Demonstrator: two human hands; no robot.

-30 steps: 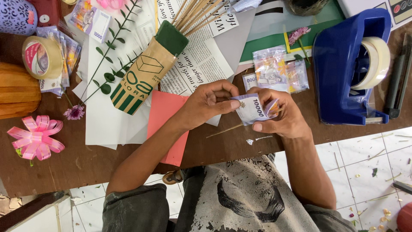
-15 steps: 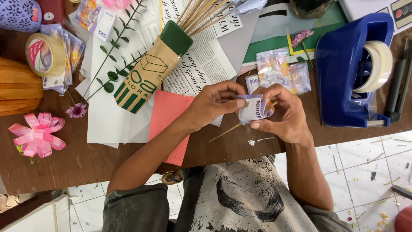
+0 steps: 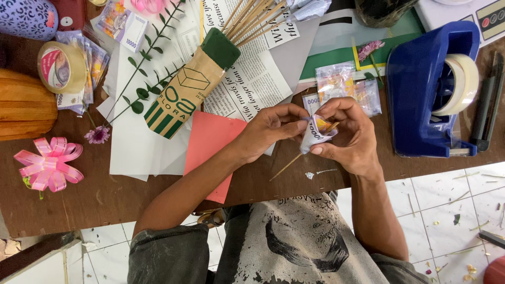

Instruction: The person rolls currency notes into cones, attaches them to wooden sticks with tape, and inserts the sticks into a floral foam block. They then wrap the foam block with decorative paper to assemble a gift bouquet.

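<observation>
We are pinching a folded banknote [image 3: 315, 134] between our left hand [image 3: 271, 129] and right hand [image 3: 350, 134], both closed around it, and we are holding it just above the front edge of the bench [image 3: 105, 194] with a thin wooden stick [image 3: 288, 165] running out from under it toward us. We are working beside a pink paper sheet [image 3: 213, 144] that is lying just to the left, with a blue tape dispenser [image 3: 426, 89] to the right and a pink ribbon bow [image 3: 47, 163] well apart at the far left.
</observation>
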